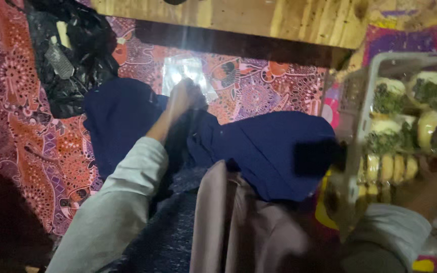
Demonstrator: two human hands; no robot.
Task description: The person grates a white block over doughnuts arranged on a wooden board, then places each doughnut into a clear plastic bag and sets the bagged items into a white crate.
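Draped closest to the lens, a taupe cloth hung over the person's lap, with a grey sleeve running up beside it to the left hand. That hand was bunched shut on the navy fabric, pinching a fold near the fabric's upper middle, so most of the cloth lay to the right of and below the grip, spread across the patterned mat. A clear plastic bag lay just beyond the knuckles, near the mat's far edge under the wooden board. The right hand, blurred at the frame's right edge, appeared to hold a clear tray of filled rolls from beneath, though its fingers could not be made out. As a judgement, the tray looked tilted and held by one hand alone, so the rolls might have slid out onto the fabric. The small pinch could also have slipped off the fold. A black plastic bag sat at the mat's far left corner.
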